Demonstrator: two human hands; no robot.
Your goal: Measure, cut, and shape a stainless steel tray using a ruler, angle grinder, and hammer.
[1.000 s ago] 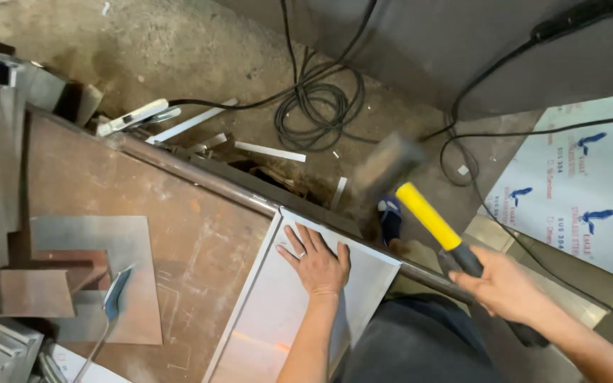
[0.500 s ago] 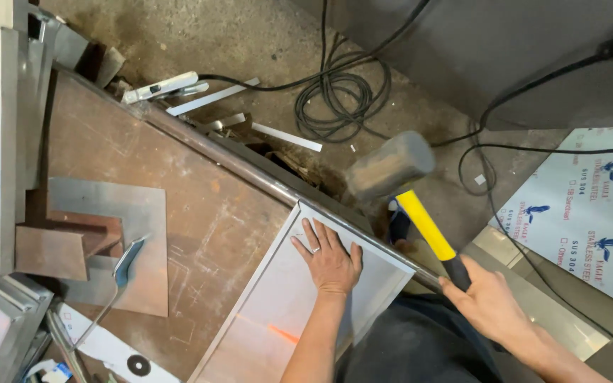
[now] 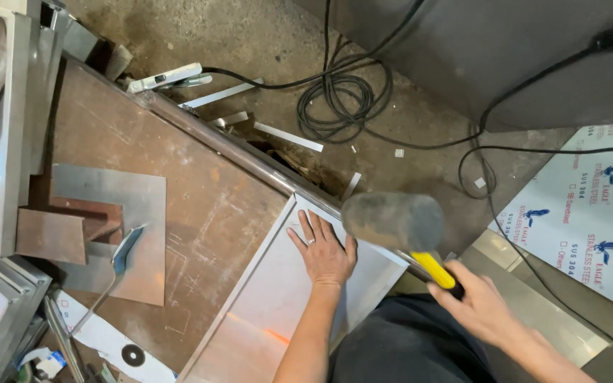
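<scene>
Sheet metal (image 3: 278, 312), a pale shiny panel with a raised edge along its far side, lies at the near corner of the rusty brown workbench (image 3: 200, 206), partly overhanging toward the person. The left hand (image 3: 324, 252) lies flat on it with fingers spread, pressing it down close to the raised edge. The right hand (image 3: 480, 305) is wrapped tight around the yellow handle of a rubber mallet (image 3: 391, 221), whose grey head hangs just above the panel's far corner, right beside the left hand's fingertips (blurred, so whether it touches the metal I cannot tell). Judging by how things lie, the edge is already folded up and the hammering along it looks to be underway, not finished. Black cables (image 3: 342, 106) lie coiled on the concrete floor beyond.
</scene>
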